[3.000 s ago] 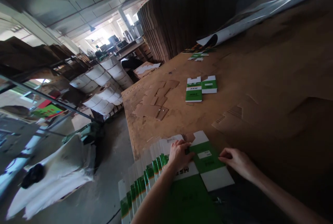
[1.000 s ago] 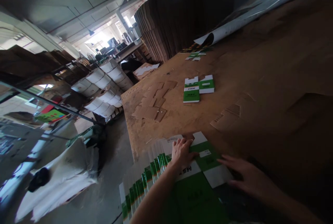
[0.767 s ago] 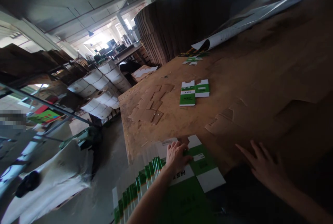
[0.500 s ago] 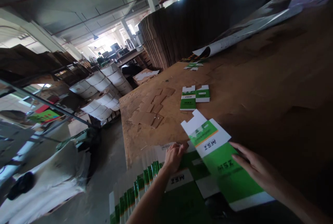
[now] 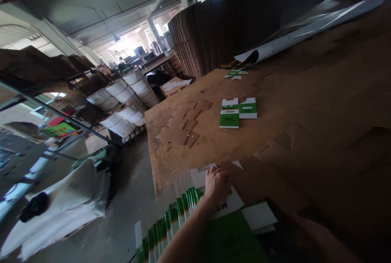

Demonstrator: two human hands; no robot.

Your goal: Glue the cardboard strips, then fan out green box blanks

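Observation:
My left hand (image 5: 217,182) is at the upper end of a green and white printed flat carton (image 5: 233,232). Its fingers are curled over the carton's white end flap. Beside that forearm, a fanned row of clear plastic sleeves with green printed bands (image 5: 171,214) runs along the table's near left edge. Right of the carton lies a white flap (image 5: 259,216), partly in shadow. My right hand (image 5: 311,232) is low on the right, dark and smeared, so its fingers and anything in them cannot be made out.
Two small stacks of green and white cartons (image 5: 229,120) stand farther along the brown table (image 5: 207,149). Loose cardboard pieces (image 5: 180,128) lie to their left. Behind rise tall cardboard stacks (image 5: 195,38) and a roll of clear film (image 5: 275,51). White rolls (image 5: 122,116) stand beyond the aisle.
The green and white carton that my right hand held raised is no longer seen there. My right hand has dropped lower into shadow. My left hand stays at the carton's upper end; the view shifted slightly.

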